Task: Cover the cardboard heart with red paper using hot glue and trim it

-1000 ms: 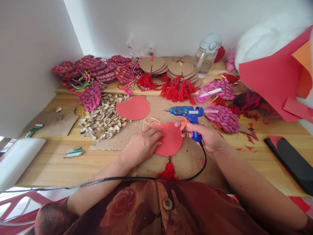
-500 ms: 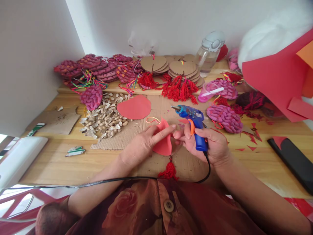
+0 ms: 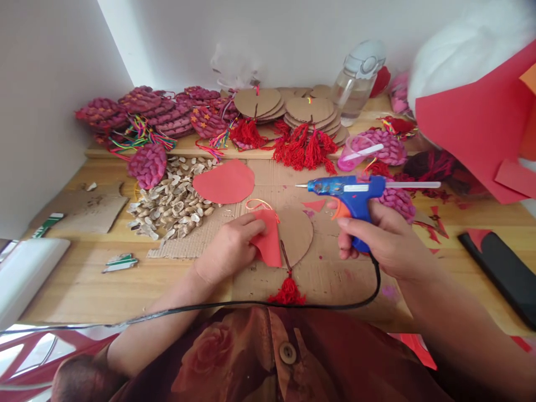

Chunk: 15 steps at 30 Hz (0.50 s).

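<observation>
Where red paper (image 3: 269, 243) lies folded over the left of a cardboard disc (image 3: 298, 234), the left hand (image 3: 229, 244) pinches it in closed fingers; the disc's curved edge shows right of that grip. Farther right, across a stretch of cardboard sheet (image 3: 329, 273), the right hand (image 3: 385, 240) wraps the glue gun (image 3: 360, 198). Peanut shells (image 3: 173, 198) lie beyond the left hand.

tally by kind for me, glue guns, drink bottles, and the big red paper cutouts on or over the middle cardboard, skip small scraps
Glue gun, in the right hand: 1
Drink bottle: 1
Red paper cutouts, one in the left hand, one beside the peanut shells: 2
Total: 4
</observation>
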{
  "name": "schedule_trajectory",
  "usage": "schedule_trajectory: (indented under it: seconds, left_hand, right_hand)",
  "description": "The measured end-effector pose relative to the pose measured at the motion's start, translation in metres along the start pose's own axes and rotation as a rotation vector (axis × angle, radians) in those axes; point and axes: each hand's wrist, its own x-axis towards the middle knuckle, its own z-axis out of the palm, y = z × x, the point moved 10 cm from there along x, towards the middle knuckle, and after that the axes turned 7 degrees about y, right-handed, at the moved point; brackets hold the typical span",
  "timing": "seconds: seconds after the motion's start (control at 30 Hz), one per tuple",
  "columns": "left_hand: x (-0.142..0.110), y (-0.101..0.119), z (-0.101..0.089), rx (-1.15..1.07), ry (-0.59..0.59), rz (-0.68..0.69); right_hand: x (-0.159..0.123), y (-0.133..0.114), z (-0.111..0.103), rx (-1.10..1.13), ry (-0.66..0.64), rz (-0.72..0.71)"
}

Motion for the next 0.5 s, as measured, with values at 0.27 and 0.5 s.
schedule_trajectory:
  seconds: [0.27, 0.5]
  left_hand:
    - [-0.001, -0.002, 0.000, -0.011, 0.003, -0.008]
    - [-0.004, -0.004, 0.002, -0.012, -0.016, -0.027]
  right_hand:
    - [-0.003, 0.027, 0.027, 0.046, -0.108, 0.139]
    - [0.002, 0.036, 0.022, -0.112, -0.077, 0.144]
